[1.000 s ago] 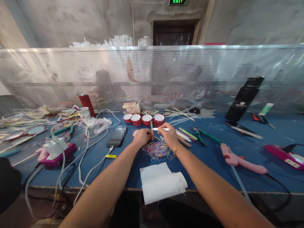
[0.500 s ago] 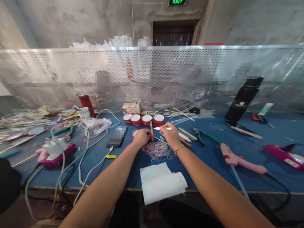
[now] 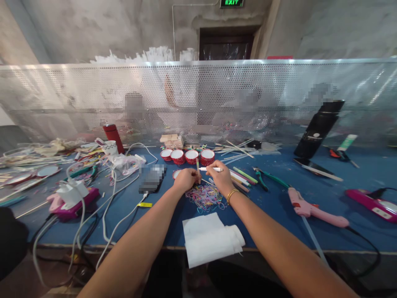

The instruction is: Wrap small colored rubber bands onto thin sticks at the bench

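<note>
My left hand (image 3: 186, 180) is closed on a flat wooden craft stick (image 3: 198, 166), held upright and partly green. In my right hand (image 3: 221, 178) is a white marker pen (image 3: 217, 169), lying nearly level with its tip at the stick's edge; whether it touches I cannot tell. Below both hands lies a heap of colourful rubber bands (image 3: 206, 198). Several small red-sided drums (image 3: 192, 155) with white tops stand just beyond, and another white disc (image 3: 176, 174) is partly hidden behind my left hand. More marker pens (image 3: 246, 176) lie right of my right hand.
White cloth (image 3: 212, 240) hangs over the front edge. Rightward lie green-handled pliers (image 3: 269, 179), a pink glue gun (image 3: 316, 211) and a black bottle-like object (image 3: 319, 130). Cables, a phone (image 3: 152, 179), a power strip (image 3: 74, 203) and a red flask (image 3: 113, 138) occupy the left. A perforated screen (image 3: 192, 99) closes the back.
My right hand has shifted slightly left, bringing the marker pen's tip up to the craft stick. My left hand has stayed almost still.
</note>
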Demonstrator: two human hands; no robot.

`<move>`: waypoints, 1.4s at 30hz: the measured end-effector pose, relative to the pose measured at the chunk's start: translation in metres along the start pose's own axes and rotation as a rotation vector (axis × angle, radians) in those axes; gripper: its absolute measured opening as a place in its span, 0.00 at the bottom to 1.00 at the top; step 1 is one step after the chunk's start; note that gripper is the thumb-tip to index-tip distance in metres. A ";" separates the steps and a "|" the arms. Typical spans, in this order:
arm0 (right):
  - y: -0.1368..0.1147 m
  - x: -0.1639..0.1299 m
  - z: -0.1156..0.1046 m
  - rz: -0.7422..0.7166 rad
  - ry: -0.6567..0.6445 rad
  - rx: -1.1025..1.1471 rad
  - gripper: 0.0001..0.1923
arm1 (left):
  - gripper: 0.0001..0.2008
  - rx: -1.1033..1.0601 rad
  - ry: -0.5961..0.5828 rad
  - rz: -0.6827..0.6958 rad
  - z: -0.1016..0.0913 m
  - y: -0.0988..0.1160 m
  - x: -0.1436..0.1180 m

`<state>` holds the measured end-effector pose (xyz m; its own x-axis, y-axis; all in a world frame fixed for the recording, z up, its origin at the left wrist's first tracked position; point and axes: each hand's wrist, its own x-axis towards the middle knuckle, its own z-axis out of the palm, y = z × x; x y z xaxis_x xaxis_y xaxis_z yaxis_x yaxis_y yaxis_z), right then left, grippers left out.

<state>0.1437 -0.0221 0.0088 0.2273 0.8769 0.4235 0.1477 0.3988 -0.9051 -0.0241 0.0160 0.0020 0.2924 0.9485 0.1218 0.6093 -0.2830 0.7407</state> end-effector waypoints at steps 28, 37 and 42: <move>-0.003 0.001 -0.002 0.024 0.071 0.022 0.11 | 0.09 0.042 0.019 -0.023 -0.002 0.004 -0.001; 0.000 0.001 0.002 -0.022 -0.006 -0.011 0.11 | 0.10 0.031 0.000 0.007 -0.001 0.002 -0.001; 0.003 0.003 -0.001 0.020 0.066 -0.004 0.11 | 0.10 0.054 0.010 -0.015 -0.001 0.003 -0.001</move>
<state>0.1457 -0.0183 0.0076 0.2936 0.8650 0.4069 0.1467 0.3799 -0.9133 -0.0236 0.0148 0.0046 0.2755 0.9541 0.1175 0.6528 -0.2754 0.7057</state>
